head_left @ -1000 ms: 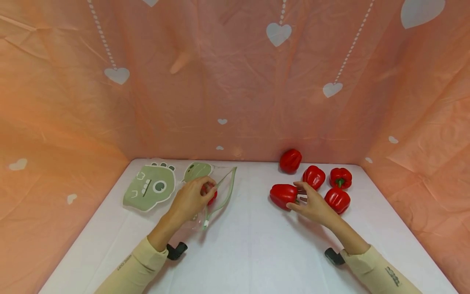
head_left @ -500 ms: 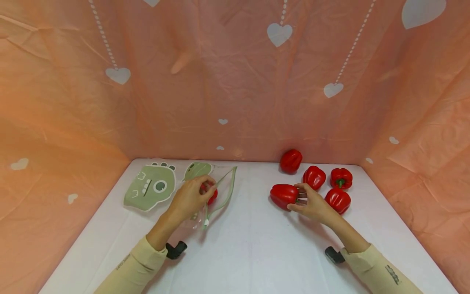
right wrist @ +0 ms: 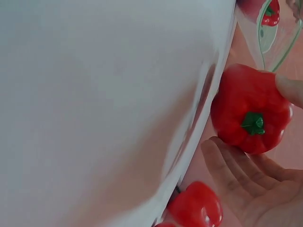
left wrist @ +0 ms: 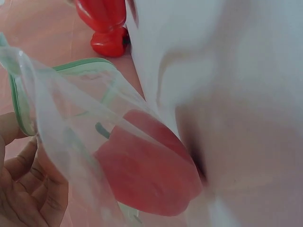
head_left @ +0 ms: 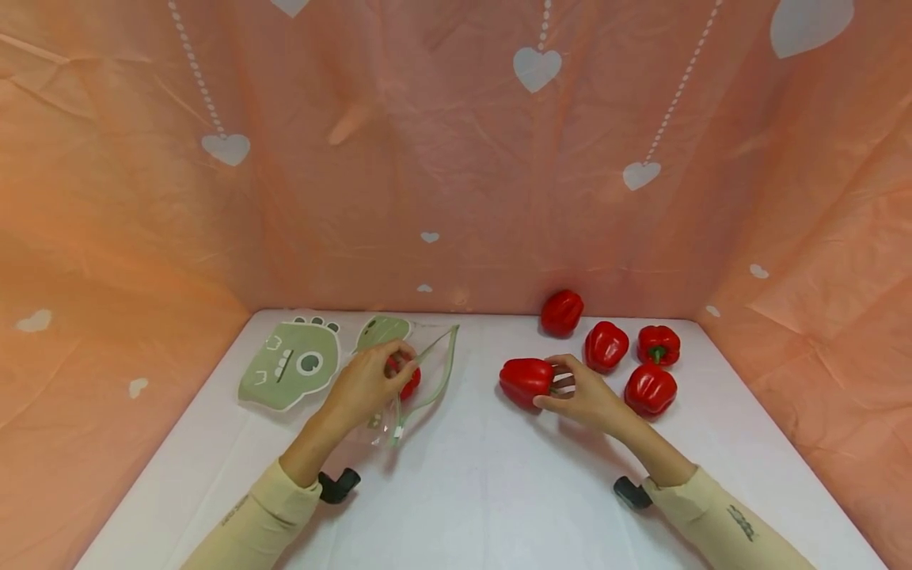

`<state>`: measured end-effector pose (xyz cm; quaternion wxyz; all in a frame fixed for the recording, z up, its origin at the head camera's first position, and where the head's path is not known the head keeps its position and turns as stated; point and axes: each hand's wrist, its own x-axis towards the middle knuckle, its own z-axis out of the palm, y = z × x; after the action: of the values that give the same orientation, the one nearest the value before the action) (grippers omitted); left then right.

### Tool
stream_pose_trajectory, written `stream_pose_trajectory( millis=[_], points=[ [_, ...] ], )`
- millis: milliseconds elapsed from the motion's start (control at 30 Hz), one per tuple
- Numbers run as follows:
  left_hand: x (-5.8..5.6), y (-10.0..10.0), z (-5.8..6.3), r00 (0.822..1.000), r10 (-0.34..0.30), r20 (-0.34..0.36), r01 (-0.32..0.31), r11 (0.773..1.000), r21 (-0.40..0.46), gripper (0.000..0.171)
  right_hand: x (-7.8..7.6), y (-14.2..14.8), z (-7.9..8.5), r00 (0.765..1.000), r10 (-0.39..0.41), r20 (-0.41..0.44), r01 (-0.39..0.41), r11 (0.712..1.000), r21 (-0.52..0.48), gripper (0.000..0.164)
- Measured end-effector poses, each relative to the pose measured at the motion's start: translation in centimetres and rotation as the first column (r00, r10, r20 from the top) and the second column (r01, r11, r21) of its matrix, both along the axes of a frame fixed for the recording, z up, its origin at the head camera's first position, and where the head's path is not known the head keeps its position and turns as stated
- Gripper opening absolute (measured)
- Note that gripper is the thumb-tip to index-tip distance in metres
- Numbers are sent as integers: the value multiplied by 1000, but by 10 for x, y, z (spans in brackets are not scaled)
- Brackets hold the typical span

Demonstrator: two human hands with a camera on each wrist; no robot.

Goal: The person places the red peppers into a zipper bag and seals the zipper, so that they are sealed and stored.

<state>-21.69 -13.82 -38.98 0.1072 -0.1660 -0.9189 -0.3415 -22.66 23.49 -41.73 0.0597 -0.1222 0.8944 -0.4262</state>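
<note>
My left hand [head_left: 365, 385] pinches the mouth of a clear zip bag [left wrist: 71, 94] with a green zip edge, holding it partly open toward the right. A red bell pepper [left wrist: 151, 165] with a green stem lies inside the bag, seen through the plastic. To the right, my right hand [head_left: 586, 401] grips another red bell pepper [head_left: 526, 382] from its stem end. In the right wrist view, thumb and fingers sit on opposite sides of this pepper [right wrist: 251, 106], its green stem facing the camera. The bag's mouth stands beyond it.
Several red bell peppers [head_left: 651, 389] rest behind and to the right of my right hand, one of them [head_left: 561, 313] near the back edge. A flat bag with a green one-eyed monster print [head_left: 290, 364] lies at the left on the white table [head_left: 484, 491]. Orange fabric [head_left: 456, 158] encloses the table.
My right hand has shifted left with the pepper in its grip, toward the bag and away from the other peppers. My left hand stays at the bag's mouth.
</note>
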Motion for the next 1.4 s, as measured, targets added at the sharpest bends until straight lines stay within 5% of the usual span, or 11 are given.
stream_pose_trajectory(
  millis=[667,1400],
  points=[
    [-1,-1,0,998,-56,5,55,997,57,9,-4,-49,10,989,130,-69,-136,986,-93,72],
    [2,4,4,995,-96,28,93,992,90,12,2,-93,14,980,178,-88,-186,979,-82,66]
  ],
)
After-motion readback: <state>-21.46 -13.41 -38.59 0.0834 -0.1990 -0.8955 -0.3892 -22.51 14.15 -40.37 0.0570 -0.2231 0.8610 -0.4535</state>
